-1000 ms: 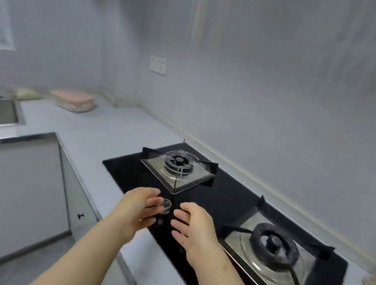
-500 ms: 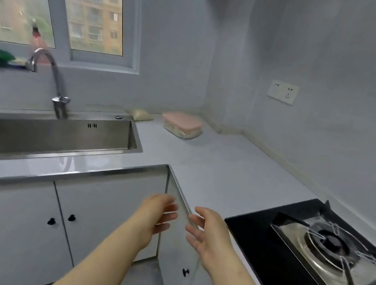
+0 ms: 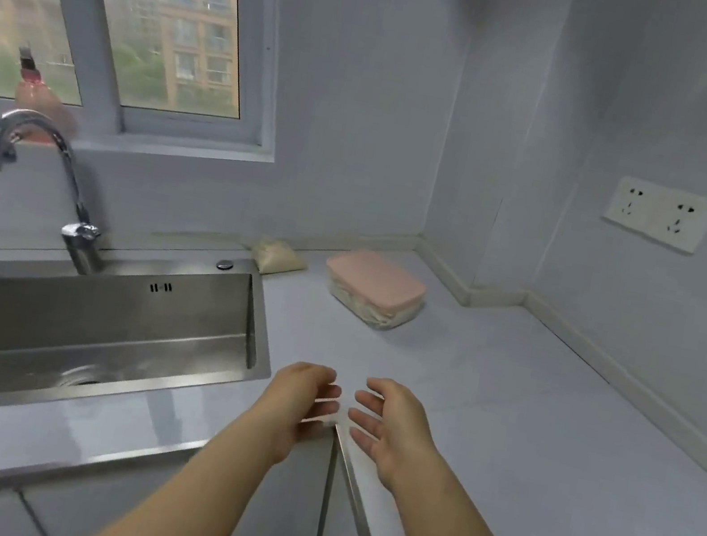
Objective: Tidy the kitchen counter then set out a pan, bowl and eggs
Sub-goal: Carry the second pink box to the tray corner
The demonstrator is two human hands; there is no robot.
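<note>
A pale grey counter [image 3: 505,412] runs round a corner under a window [image 3: 159,21], with a steel sink [image 3: 97,317] and tap [image 3: 53,167] on its left part. A box [image 3: 373,290] with a pink lid sits near the back corner, with a small pale bag [image 3: 278,254] just beside it. The 2 hands hover close together above the counter's inner corner, palms facing. The left hand [image 3: 299,404] and right hand [image 3: 395,421] are both loose-fingered and hold nothing.

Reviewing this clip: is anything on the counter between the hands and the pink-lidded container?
Nothing visible. Only counter surface lies between the left hand, the right hand and the pink-lidded container. The pale bag sits to the container's left, by the wall, off that path.
</note>
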